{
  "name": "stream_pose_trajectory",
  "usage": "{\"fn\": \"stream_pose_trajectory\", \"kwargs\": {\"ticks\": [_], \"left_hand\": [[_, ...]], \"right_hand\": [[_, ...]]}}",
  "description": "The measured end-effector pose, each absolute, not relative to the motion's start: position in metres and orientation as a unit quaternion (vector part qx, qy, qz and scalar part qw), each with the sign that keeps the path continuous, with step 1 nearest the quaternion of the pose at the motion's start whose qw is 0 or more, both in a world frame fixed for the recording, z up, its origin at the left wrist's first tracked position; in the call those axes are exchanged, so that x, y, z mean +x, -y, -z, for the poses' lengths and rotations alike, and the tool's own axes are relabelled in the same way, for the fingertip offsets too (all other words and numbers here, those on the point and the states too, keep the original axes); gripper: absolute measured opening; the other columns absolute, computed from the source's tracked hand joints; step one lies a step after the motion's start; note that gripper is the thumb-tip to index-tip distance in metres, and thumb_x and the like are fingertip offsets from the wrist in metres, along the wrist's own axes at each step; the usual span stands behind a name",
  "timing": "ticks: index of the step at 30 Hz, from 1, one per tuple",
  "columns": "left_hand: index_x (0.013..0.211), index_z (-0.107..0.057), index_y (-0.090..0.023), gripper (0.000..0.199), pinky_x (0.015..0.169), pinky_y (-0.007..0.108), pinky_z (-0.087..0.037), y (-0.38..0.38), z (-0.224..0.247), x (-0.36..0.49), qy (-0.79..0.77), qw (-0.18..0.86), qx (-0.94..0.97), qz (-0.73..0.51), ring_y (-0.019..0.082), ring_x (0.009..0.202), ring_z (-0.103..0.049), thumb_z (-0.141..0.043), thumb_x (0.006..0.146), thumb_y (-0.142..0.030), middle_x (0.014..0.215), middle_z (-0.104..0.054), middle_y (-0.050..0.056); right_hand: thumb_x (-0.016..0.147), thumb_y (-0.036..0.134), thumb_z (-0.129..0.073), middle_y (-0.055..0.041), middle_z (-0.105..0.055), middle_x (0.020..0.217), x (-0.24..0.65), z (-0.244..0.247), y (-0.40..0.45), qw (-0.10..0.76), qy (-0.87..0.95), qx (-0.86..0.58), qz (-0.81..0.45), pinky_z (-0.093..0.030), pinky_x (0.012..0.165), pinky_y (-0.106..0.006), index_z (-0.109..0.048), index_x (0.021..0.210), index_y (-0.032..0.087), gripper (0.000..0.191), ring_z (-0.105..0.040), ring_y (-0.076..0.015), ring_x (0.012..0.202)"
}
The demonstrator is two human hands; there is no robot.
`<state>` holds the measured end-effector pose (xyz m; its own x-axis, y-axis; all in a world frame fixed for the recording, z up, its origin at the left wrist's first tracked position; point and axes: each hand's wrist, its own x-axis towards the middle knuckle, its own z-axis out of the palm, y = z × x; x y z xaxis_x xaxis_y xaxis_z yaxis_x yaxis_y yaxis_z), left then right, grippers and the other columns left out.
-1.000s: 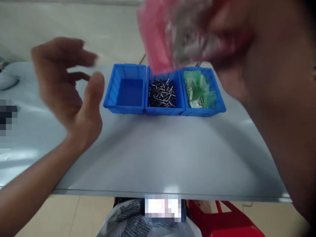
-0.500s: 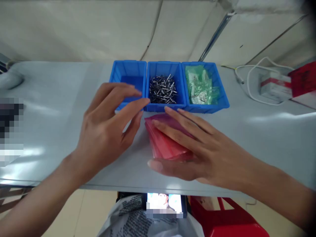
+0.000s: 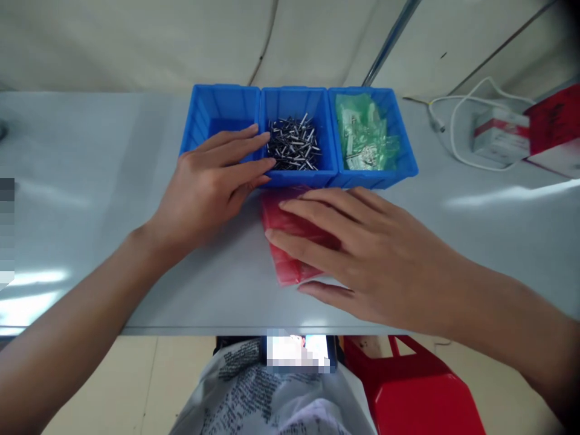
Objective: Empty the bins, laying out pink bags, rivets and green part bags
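Observation:
A stack of pink-red plastic bags (image 3: 290,257) lies on the table in front of the bins. My right hand (image 3: 357,254) rests over it with fingers stretched out, covering its right part. My left hand (image 3: 222,172) is at the front of the left blue bin (image 3: 193,124), its fingers extended toward the middle blue bin (image 3: 301,179). Nothing shows in the left hand; whether its fingertips touch the bin wall I cannot tell. Short metal pins (image 3: 294,145) fill the middle bin's floor. Green plastic bags (image 3: 362,130) with small parts lie in the right blue bin (image 3: 405,142).
On the right stand a white-and-red box (image 3: 502,134), a red box (image 3: 555,124) and a looped white cable (image 3: 453,136). A lit phone (image 3: 294,351) is below the table's front edge (image 3: 190,330). A red stool (image 3: 426,393) stands on the floor.
My left hand has moved up to the bins, its fingers closer together. My right hand has shifted over the pink-red bags, which now look less fanned. The whole view has tilted slightly.

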<state>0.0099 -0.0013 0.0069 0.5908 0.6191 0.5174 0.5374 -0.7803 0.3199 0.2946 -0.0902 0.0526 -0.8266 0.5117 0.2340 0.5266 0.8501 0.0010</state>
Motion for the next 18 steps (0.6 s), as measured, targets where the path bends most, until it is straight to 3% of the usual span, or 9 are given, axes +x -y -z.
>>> {"fn": "stream_pose_trajectory", "kwargs": {"ticks": [2,5,10,14,18], "left_hand": [[0.137,-0.081,-0.032,0.027,0.131,0.064,-0.064,0.001,-0.007,0.01,-0.325,0.068,0.887,-0.32,0.032,0.156,-0.069,-0.072,0.112,-0.039,0.157,-0.075,0.003],[0.137,-0.081,-0.03,0.027,0.132,0.066,-0.063,0.001,-0.006,0.011,-0.324,0.074,0.885,-0.326,0.032,0.157,-0.069,-0.073,0.112,-0.039,0.157,-0.075,0.003],[0.135,-0.081,-0.028,0.027,0.13,0.072,-0.063,0.001,-0.005,0.012,-0.319,0.089,0.883,-0.332,0.038,0.155,-0.07,-0.076,0.111,-0.04,0.156,-0.076,0.007],[0.134,-0.081,-0.027,0.025,0.126,0.069,-0.067,0.003,-0.006,0.012,-0.314,0.057,0.885,-0.338,0.036,0.152,-0.073,-0.072,0.113,-0.036,0.154,-0.077,0.008],[0.137,-0.08,-0.034,0.028,0.128,0.068,-0.066,-0.001,-0.007,0.006,-0.305,0.07,0.888,-0.335,0.034,0.152,-0.072,-0.076,0.11,-0.034,0.155,-0.076,0.005]], "right_hand": [[0.11,0.061,-0.063,-0.0159,-0.07,0.161,0.301,-0.059,0.086,0.145,0.949,-0.28,0.028,-0.066,0.106,-0.061,-0.067,0.157,0.025,0.06,-0.069,-0.0407,0.141],[0.113,0.058,-0.06,-0.0158,-0.073,0.156,0.314,-0.065,0.068,0.189,0.917,-0.344,0.07,-0.062,0.111,-0.062,-0.07,0.154,0.025,0.053,-0.07,-0.0391,0.137],[0.113,0.058,-0.061,-0.0133,-0.073,0.144,0.332,-0.045,0.03,0.19,0.887,-0.421,0.003,-0.065,0.099,-0.053,-0.083,0.14,0.035,0.041,-0.074,-0.0293,0.113],[0.113,0.05,-0.065,-0.0123,-0.073,0.137,0.334,-0.028,0.021,0.265,0.876,-0.402,-0.023,-0.064,0.092,-0.046,-0.088,0.122,0.034,0.03,-0.072,-0.0215,0.099],[0.113,0.048,-0.067,-0.0119,-0.074,0.134,0.328,-0.022,0.02,0.291,0.872,-0.391,-0.031,-0.063,0.09,-0.043,-0.088,0.122,0.031,0.028,-0.07,-0.0187,0.097]]}}
